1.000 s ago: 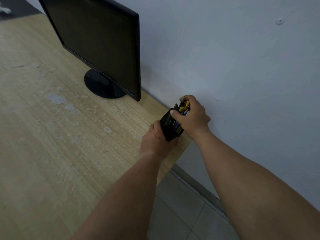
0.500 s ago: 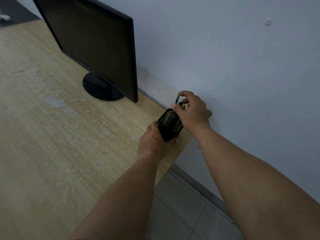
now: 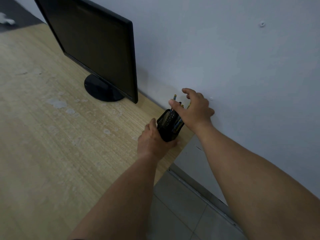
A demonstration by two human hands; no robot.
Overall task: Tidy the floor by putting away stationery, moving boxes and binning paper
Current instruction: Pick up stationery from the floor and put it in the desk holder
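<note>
A black mesh pen holder stands tilted at the right corner of the wooden desk, close to the wall. Several coloured pencils stick out of it. My left hand grips the holder from its near side. My right hand hovers just above and right of the holder's mouth, fingers spread, thumb beside the tallest pencil; it holds nothing.
A black monitor on a round base stands to the left of the holder. The pale wall runs right behind. The desk ends just right of the holder, with grey floor tiles below.
My right hand, earlier closed on the pencils at the holder's mouth, has opened and lifted off them. The pencils now stand in the holder. My left hand keeps its grip.
</note>
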